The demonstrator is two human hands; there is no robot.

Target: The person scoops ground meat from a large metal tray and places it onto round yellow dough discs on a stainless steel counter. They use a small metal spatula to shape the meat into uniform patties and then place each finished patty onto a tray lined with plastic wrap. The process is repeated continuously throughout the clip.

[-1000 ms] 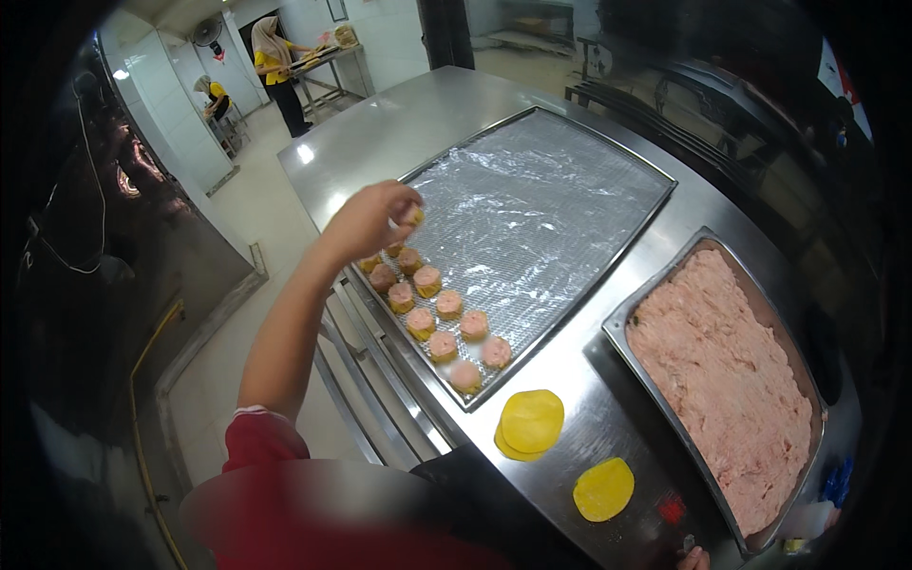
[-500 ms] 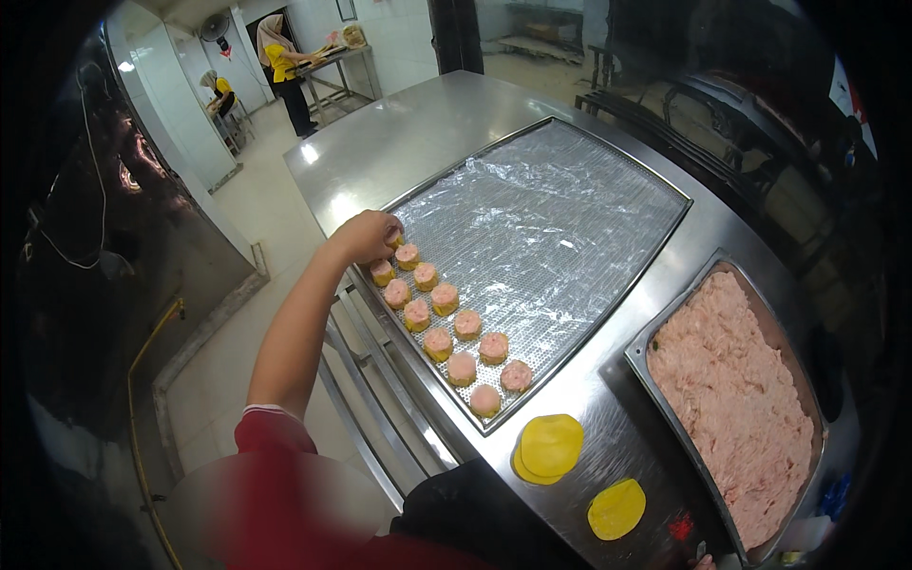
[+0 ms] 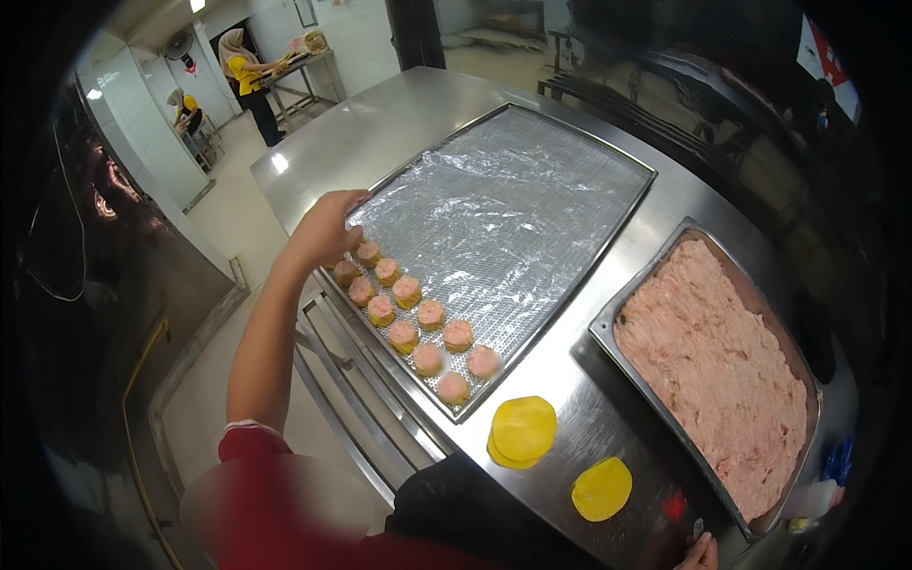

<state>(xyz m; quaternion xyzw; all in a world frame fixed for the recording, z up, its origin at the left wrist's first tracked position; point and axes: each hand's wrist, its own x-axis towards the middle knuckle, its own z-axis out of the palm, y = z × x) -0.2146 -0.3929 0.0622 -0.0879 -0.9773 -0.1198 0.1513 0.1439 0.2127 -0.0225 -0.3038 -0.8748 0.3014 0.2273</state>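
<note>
Pink-topped, yellow-wrapped, round dumplings [image 3: 407, 292] stand in two rows in front of us, short cylinders with their upright axes and meat-filled tops facing up; the rows run slantwise along one short edge of the rectangular perforated metal tray [image 3: 513, 328], whose long axis points to the upper right. Crinkled clear plastic film [image 3: 494, 204] glints over its mesh. At the rows' far end, the nearest dumplings sit just below our left hand [image 3: 330, 228], whose thumb and index finger are parted; we cannot tell whether its palm hides another. Thin, smooth, yellow round wrappers [image 3: 522, 429] lie overlapped near the tray's close corner, with a matching yellow disc [image 3: 601, 489] beside them. Farther right, a deep, steel rectangular pan [image 3: 598, 328] holds lumpy, moist pink minced filling [image 3: 722, 370]. By its near end, our right hand [image 3: 701, 553], mostly cut off, pinches a small grey tool [image 3: 698, 526]. Everything rests on a brushed stainless-steel table [image 3: 399, 109].
</note>
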